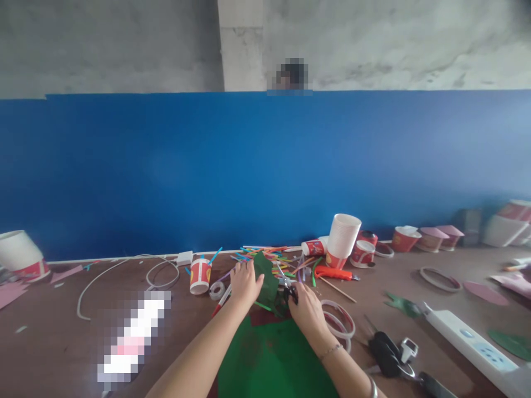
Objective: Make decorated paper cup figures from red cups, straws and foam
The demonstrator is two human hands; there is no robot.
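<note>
1. Touches a dark green, crinkled, leaf-like piece of paper (266, 282) with the left hand (244, 284), fingers half curled and thumb spread apart from them. Cannot tell whether pinched or only pressed.
2. Grips a pair of scissors with silver blades and black handles (286, 283) in the right hand (307, 312), with fingers closed around the handles. Points the blades away from the body and toward the right edge of the paper, slightly parted; too blurred to tell whether touching it.
3. Between both hands, the dark green paper, just beyond a flat, brighter green sheet (274, 359) on a brown tabletop (58, 342).
4. Beyond the paper, a loose scatter of thin, coloured straw-like strips (267, 255). To the left, a roll of clear tape (216, 291) and a red-and-white paper cup with blue straws (200, 277). To the right, an orange-handled cutter (335, 273), near a tall stack of white paper cups (343, 237).
5. Looks, as a judgement, like handling or trimming paper with scissors; cannot tell whether in mid-cut.
6. From here, calls for steadying the paper, keeping left fingertips away from the blades, and lining up the cutting edge without snagging nearby strips.
</note>
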